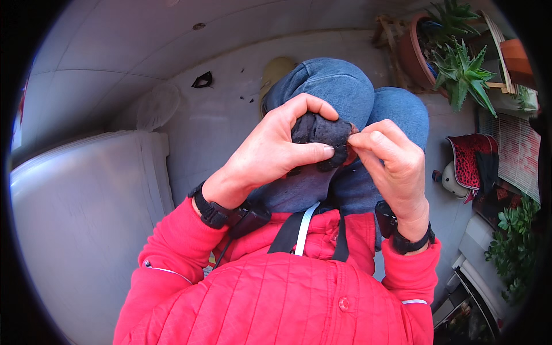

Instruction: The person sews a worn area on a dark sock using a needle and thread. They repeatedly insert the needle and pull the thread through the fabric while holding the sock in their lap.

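A small dark cloth piece [321,129] with stitch marks is held above my knees, its surface bunched and folded. My left hand [280,142] grips it from the left, with the thumb in front and the index finger over the top. At its right edge, the fingertips of my right hand [386,155] are pinched together on something thin. A fine thread seems to run there; whether a needle is between the fingers is hidden. Some reddish material shows beside the dark cloth, near those fingertips.
Below the hands are my knees in blue jeans [336,86]. A white cabinet-like surface [90,228] stands at left. Black scraps, one larger [202,80], lie on the floor. Potted aloe [465,73] stands at upper right, with a red-patterned cloth [470,159] below it.
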`<control>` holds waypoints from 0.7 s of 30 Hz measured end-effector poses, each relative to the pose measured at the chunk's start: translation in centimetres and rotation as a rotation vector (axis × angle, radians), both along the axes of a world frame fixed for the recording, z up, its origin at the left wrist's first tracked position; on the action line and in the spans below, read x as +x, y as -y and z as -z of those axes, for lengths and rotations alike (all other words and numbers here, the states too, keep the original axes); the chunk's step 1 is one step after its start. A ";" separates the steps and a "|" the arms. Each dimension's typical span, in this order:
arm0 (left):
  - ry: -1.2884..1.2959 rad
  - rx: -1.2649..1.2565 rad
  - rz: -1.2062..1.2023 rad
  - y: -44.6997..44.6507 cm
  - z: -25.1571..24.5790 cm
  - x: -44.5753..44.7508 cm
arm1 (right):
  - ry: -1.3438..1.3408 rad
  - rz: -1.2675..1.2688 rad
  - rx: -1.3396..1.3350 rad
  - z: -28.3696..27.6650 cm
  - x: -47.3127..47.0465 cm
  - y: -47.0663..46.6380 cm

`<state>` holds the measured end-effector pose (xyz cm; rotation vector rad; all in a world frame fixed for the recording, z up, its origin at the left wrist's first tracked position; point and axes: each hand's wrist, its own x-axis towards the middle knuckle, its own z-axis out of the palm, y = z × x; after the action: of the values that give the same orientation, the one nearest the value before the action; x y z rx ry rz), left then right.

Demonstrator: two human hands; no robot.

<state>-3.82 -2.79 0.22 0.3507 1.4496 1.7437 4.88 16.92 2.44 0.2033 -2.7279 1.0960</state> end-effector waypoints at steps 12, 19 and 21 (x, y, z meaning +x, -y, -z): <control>-0.095 -0.010 -0.077 -0.3 0.6 0.6 | -0.146 -0.037 0.328 -0.7 0.7 3.0; -0.012 -0.046 -0.121 -0.4 0.3 0.9 | -0.106 0.007 0.366 -0.5 0.2 3.1; 0.021 -0.057 -0.114 -0.3 0.1 0.9 | -0.141 0.018 0.321 -0.2 0.2 3.1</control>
<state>-2.95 -2.52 0.11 0.2227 1.5271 1.7859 5.09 13.84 2.63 0.2892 -2.7546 0.6069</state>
